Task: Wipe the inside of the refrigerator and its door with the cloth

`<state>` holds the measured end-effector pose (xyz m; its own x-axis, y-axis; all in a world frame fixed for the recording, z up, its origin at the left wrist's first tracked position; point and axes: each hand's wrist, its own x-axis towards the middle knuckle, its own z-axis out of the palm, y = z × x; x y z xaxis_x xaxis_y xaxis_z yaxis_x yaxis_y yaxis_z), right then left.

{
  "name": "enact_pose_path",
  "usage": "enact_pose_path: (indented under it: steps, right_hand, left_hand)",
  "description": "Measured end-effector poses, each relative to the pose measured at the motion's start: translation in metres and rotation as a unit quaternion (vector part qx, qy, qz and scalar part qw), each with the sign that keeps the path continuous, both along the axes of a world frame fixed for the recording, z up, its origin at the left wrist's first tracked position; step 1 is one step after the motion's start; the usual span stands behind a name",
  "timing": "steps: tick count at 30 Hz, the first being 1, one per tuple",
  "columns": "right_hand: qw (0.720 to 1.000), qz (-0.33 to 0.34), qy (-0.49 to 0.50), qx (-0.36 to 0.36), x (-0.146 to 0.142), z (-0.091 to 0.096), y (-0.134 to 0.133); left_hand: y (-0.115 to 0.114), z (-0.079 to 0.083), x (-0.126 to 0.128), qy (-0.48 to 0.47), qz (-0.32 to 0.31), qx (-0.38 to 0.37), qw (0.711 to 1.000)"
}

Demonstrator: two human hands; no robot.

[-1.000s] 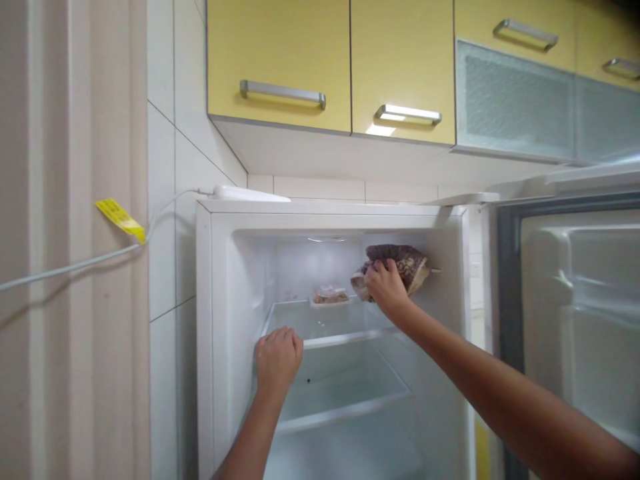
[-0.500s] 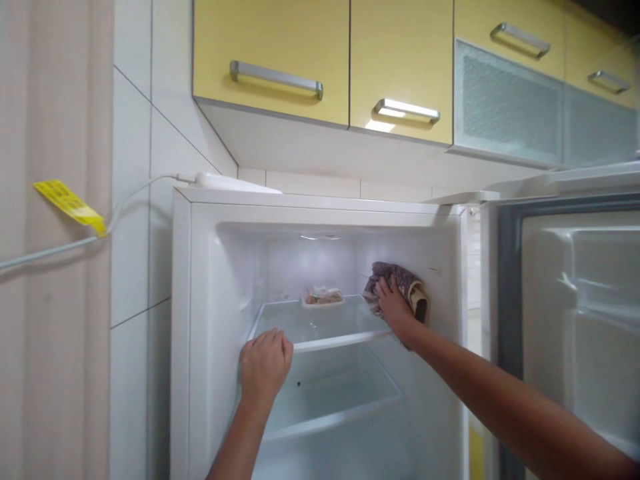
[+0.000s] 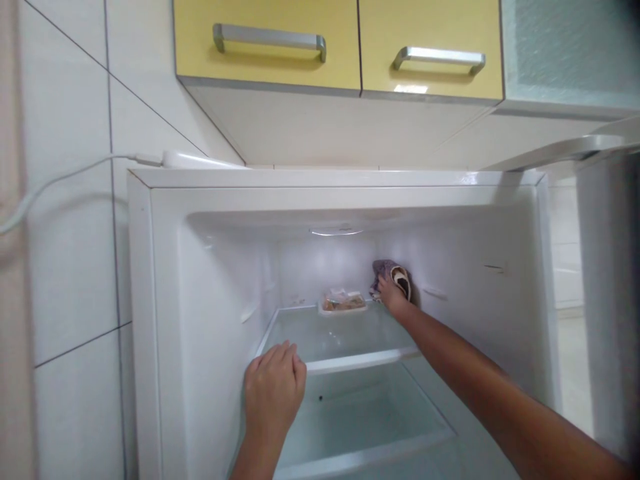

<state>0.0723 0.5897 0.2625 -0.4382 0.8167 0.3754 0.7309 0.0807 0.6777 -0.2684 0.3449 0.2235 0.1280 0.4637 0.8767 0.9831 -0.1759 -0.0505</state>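
My right hand point(image 3: 391, 294) reaches deep into the open white fridge point(image 3: 330, 193) and grips a brownish patterned cloth point(image 3: 393, 275), pressed against the inner right wall near the back. My left hand point(image 3: 274, 387) is curled, fingers together, resting on the front left corner of the upper glass shelf point(image 3: 350, 340). A small tray of food point(image 3: 343, 302) sits at the back of that shelf, just left of the cloth.
A lower glass shelf point(image 3: 370, 427) sits below. The fridge door point(image 3: 605, 293) stands open at the right. Yellow cupboards point(image 3: 340, 40) with metal handles hang overhead. A white cable and plug point(image 3: 175, 160) lie on the fridge top; tiled wall at left.
My right hand has carried the cloth from the front of the right wall toward the back. The view has moved closer to the fridge. My left hand stays on the shelf edge.
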Motion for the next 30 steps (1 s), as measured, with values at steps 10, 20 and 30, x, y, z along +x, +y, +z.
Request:
enact_pose_path:
  steps: [10,20,30]
  right_hand:
    - [0.999,-0.01,0.034,0.004,-0.017,0.006,-0.031]
    - [1.0,0.021,0.006,-0.015,-0.001,0.015,-0.157]
    - [1.0,0.025,-0.004,-0.002,0.012,0.093,-0.227]
  left_hand:
    - [-0.001,0.001,-0.001,0.0,-0.004,-0.002,1.0]
    - [-0.012,0.012,0.001,-0.015,-0.019,-0.034,0.999]
    - [-0.017,0.015,0.001,-0.003,-0.019,-0.036,0.999]
